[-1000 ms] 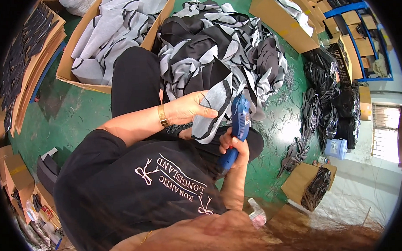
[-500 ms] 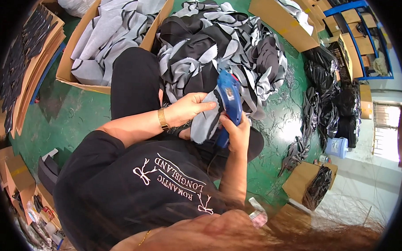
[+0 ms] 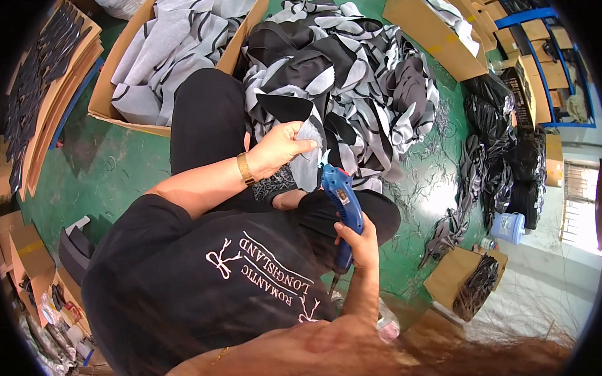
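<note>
My left hand pinches the edge of a grey fabric piece between thumb and fingers, and the piece hangs down in front of my knees. In my right hand is a pair of blue electric scissors, gripped round the handle with its cord end toward me. Their small blades point away from me and lie close to the right edge of the fabric; whether they touch it I cannot tell. Just beyond my hands lies a big heap of black and grey fabric pieces.
A cardboard box of grey fabric stands left of the heap, another box at the far right. Dark trimmings litter the green floor. On the right are black plastic bags and a blue bucket; cardboard sheets stand at left.
The electric scissors have drawn back toward me, from alongside the fabric to its right edge. My left hand has shifted slightly, and the fabric now hangs more upright.
</note>
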The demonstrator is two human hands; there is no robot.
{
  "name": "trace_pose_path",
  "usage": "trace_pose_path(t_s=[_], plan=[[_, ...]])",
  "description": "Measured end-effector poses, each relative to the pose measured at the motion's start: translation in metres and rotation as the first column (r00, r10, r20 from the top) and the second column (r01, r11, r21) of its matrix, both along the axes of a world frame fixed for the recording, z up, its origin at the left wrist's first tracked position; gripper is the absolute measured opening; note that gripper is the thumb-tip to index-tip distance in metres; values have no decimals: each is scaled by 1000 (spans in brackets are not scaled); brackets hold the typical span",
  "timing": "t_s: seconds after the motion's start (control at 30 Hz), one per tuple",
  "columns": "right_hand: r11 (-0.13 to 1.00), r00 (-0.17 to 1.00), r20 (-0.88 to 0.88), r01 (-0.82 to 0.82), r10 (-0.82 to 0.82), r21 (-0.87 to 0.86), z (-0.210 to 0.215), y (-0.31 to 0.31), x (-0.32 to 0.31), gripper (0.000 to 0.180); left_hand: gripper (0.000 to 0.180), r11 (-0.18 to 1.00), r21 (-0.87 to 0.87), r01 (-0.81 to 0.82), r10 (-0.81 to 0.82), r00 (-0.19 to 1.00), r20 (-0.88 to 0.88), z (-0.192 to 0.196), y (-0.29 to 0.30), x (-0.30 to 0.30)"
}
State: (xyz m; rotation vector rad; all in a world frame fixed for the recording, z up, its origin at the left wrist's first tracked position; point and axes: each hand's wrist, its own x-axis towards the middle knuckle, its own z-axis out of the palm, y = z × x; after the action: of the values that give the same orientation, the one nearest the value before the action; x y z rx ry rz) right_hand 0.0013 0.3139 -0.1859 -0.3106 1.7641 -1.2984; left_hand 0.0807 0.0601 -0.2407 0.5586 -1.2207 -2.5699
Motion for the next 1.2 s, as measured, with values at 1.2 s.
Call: trace_pose_path(t_s=[1.2], plan=[[984, 989, 141, -27, 53, -178, -7, -4, -8, 33, 20, 717, -598, 357, -329, 931, 161, 58, -16, 22]])
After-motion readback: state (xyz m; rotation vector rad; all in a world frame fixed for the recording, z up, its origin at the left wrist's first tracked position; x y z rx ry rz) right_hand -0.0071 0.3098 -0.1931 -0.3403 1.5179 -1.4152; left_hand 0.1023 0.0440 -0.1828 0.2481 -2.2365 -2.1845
